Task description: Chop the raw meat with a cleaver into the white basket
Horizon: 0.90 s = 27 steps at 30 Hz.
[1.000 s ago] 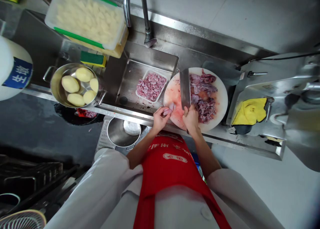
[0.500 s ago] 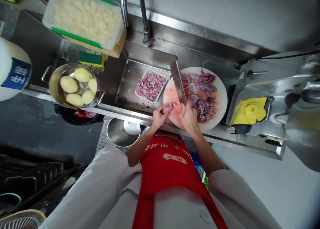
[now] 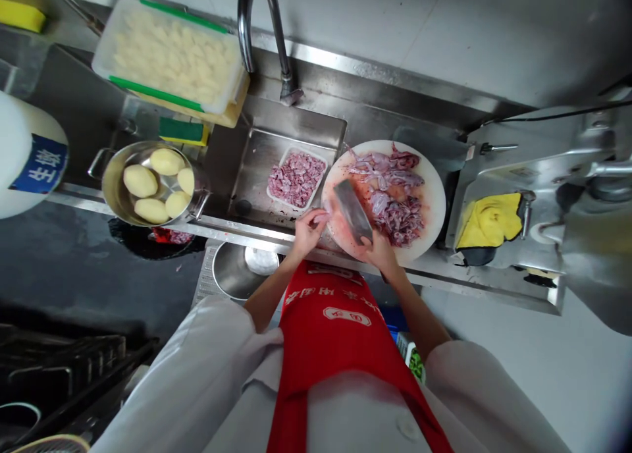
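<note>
My right hand (image 3: 381, 250) is wrapped round the handle of a cleaver (image 3: 351, 209), whose broad blade is tilted over the round white cutting board (image 3: 434, 206). At the board's left edge my left hand (image 3: 307, 232) pinches a small pale piece of raw meat (image 3: 323, 214). Long, skinned raw carcasses (image 3: 388, 166) lie across the back of the board. In front of them, right of the blade, is a heap of dark pinkish meat (image 3: 402, 219). A white tray of chopped meat (image 3: 297, 176) sits in the sink to the left.
The sink (image 3: 257, 157) has a curved faucet (image 3: 281, 38) behind it. Leftward are a pot (image 3: 111, 189) of peeled potatoes, a lidded plastic box (image 3: 168, 58) and a green-yellow sponge (image 3: 182, 132). A metal machine with a yellow cloth (image 3: 488, 219) stands right of the board.
The cleaver has swung from upright, edge down, to lying tilted with its flat side showing. My left hand has drawn slightly left and back, with the meat piece between its fingers.
</note>
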Motion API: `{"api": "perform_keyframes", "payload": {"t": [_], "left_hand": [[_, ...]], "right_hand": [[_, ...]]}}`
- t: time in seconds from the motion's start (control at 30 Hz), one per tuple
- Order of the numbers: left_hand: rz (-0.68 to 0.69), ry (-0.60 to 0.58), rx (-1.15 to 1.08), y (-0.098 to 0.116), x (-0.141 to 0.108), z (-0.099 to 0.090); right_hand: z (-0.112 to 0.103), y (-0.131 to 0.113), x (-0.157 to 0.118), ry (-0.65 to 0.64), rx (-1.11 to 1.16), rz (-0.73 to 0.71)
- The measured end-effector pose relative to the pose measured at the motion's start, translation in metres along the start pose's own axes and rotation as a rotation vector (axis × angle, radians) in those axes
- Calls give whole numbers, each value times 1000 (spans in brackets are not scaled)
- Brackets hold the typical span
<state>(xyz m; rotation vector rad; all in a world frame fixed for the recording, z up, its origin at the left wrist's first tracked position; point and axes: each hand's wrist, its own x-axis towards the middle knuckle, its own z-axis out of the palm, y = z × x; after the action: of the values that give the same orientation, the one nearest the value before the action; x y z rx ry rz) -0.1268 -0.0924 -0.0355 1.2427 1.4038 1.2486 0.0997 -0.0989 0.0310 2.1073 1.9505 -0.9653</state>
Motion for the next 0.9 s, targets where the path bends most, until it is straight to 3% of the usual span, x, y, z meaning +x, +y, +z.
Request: {"api": "perform_keyframes", "payload": {"t": [0.1, 0.17, 0.27, 0.5, 0.57, 0.67, 0.77, 0.83, 0.9], "left_hand": [[289, -362, 187, 9, 21, 7], [385, -506, 322, 8, 31, 11], [394, -510, 458, -1, 36, 16], [397, -475, 320, -8, 33, 28], [371, -376, 305, -4, 30, 22], [280, -11, 326, 1, 20, 5], [257, 292, 344, 3, 5, -10], [297, 346, 352, 2, -3, -8], [347, 219, 356, -1, -8, 3]], "right_hand": [[1, 31, -7, 62, -35, 37], [1, 40, -10, 89, -61, 36], [-1, 41, -16, 69, -94, 15], [-4, 29, -30, -56, -194, -8], [-10, 22, -33, -62, -201, -15], [-26, -1, -37, -10, -174, -16], [-39, -33, -39, 153, -130, 18], [-39, -52, -34, 218, -108, 28], [-29, -64, -23, 146, -124, 33]]}}
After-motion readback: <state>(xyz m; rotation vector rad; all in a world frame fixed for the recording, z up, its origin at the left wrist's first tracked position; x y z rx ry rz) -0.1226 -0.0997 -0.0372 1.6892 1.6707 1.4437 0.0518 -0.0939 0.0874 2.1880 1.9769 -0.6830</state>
